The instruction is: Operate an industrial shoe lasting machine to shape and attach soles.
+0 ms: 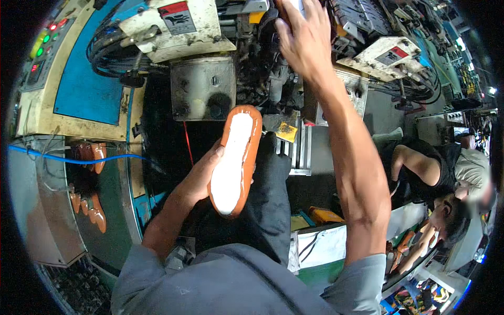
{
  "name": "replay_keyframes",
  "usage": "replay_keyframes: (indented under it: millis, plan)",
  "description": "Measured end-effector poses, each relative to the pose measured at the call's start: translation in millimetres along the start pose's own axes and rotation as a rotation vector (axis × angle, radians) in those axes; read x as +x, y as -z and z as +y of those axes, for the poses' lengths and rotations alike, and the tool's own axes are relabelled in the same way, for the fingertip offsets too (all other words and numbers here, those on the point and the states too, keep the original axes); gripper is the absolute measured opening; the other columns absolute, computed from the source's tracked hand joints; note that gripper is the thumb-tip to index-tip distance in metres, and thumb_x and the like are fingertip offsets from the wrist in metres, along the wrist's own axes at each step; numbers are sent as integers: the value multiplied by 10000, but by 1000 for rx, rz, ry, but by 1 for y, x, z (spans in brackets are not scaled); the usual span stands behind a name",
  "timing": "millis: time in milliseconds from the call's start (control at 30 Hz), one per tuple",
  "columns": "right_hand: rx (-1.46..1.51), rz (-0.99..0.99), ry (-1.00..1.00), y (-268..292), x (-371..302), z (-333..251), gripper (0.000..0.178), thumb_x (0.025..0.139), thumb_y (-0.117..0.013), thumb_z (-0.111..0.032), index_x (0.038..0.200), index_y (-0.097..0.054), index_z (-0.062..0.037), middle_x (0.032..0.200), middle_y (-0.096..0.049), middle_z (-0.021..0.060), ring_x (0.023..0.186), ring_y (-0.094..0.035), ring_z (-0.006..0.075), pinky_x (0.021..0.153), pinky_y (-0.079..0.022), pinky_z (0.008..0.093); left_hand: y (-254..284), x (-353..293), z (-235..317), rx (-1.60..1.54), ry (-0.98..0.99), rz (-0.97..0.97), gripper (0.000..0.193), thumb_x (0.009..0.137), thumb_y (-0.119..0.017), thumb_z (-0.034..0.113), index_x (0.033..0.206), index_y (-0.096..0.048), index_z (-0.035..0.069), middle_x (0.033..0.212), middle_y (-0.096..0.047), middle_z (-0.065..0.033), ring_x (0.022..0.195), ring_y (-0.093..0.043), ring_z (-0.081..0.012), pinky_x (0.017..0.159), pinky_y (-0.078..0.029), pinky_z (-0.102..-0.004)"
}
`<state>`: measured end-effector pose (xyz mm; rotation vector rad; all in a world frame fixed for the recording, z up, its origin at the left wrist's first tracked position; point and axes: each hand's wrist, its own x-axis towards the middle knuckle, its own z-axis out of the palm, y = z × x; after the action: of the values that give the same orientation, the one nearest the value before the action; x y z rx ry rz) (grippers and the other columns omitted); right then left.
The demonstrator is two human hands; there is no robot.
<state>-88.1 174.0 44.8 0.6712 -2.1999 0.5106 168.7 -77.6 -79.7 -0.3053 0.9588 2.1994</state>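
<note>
A brown shoe upper [252, 152] with a pale white underside faces up in front of my body. My left hand [209, 170] is closed around its left side, thumb on the edge. My right hand [307, 39] reaches far forward to the machine [273, 73], fingers stretched and apart. Under those fingers, at the picture's top edge, shows part of a brown and white piece [286, 8] that looks like another shoe. The picture cuts it off, and I cannot tell whether the hand presses on it.
A control panel [47, 47] with lit buttons stands at the left. Below it, brown shoes [94, 212] lie on a green surface. A blue hose [79, 157] crosses there. White machine guards [178, 29] flank the middle. At the right, another person [441, 178] handles brown shoes.
</note>
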Motion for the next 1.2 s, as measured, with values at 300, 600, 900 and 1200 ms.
replay_keyframes:
  millis: [300,600,900,1200]
  plan:
    - [1324,-113,-1206,67,-215,-189,670,1137,-669,-382,1678,-427,-68,1490,-629,136,1337,-596,217,1161,-471,363,-32,-44,-29,114,-49,-133,694,1182,-494,389,1770,-240,123,1621,-542,-174,1389,-638,-319,1140,-564,-496]
    - [1277,-225,-1038,92,-259,-265,743,1071,-735,-131,1717,-372,-80,1538,-608,145,1361,-613,226,1169,-507,398,-5,-130,-94,21,-197,-147,944,1001,-738,191,1774,-207,88,1691,-477,-185,1493,-565,-355,1240,-477,-538]
    - [1034,-685,-1012,86,-274,-245,529,1125,-694,-254,1555,-595,37,1443,-710,125,1243,-727,240,1075,-579,373,193,-278,-70,350,-498,560,920,930,-800,152,1728,-345,95,1526,-632,-166,1430,-588,-333,1187,-494,-492]
    - [843,-589,-1283,120,-367,-159,332,1085,-642,-130,1352,-708,55,1281,-770,165,1002,-793,272,883,-648,388,539,-607,-123,1172,-837,970,670,989,-700,310,1596,-538,77,1429,-674,-192,1308,-614,-404,1078,-531,-523]
